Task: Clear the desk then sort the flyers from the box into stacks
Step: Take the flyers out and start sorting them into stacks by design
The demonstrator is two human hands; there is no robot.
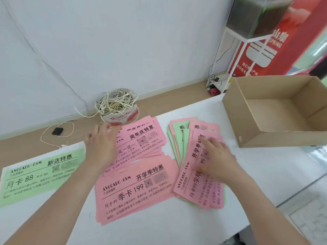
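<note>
Resting flat and spread on the mixed pile [194, 167], the right hand [215, 160] is nearest; left hand [100, 144] open over the far pink stack [141, 140]

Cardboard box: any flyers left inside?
No, the cardboard box shows only its bare brown floor and walls, while the flyers lie on the desk beside it.

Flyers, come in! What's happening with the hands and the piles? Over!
Left hand flat on far pink stack. Right hand fingers spread on mixed pile. Box empty. Green stack untouched. Nothing blocking.
</note>
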